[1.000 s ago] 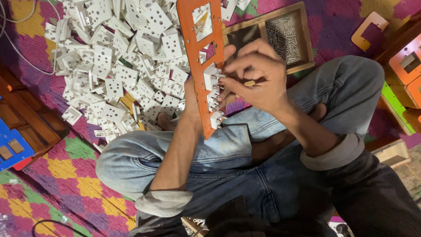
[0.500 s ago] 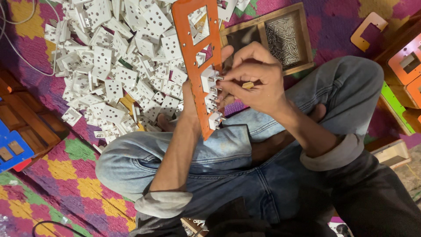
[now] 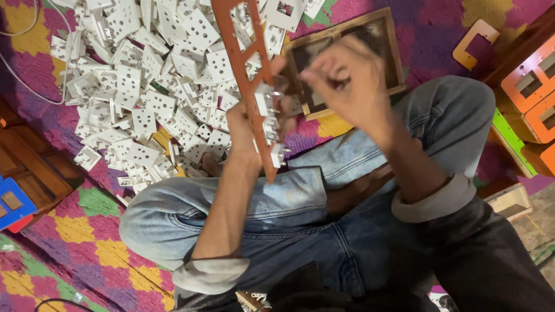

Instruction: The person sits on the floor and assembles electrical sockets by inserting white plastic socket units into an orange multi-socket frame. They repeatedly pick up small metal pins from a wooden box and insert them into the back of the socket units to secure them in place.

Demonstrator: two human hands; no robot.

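My left hand point(image 3: 245, 134) grips an orange cut-out panel point(image 3: 243, 63) from behind and holds it upright over my lap, nearly edge-on to me. Several white socket modules point(image 3: 269, 118) sit in the panel's lower openings. My right hand point(image 3: 350, 86) is blurred just right of the panel. Its fingers are pinched together on a small tool point(image 3: 281, 93) that points at the modules and barely shows. I sit cross-legged in blue jeans point(image 3: 289, 202).
A big heap of white socket parts point(image 3: 144, 86) covers the patterned mat point(image 3: 92, 231) at upper left. A wooden framed box point(image 3: 393, 58) lies behind my hands. Orange boards point(image 3: 532, 81) and an orange cut-out piece point(image 3: 477, 43) lie right; a wooden tray point(image 3: 29, 167) and blue piece point(image 3: 11, 202) left.
The panel has turned more edge-on and tilted. My right hand has drawn back a little to the right of the modules and is in motion.
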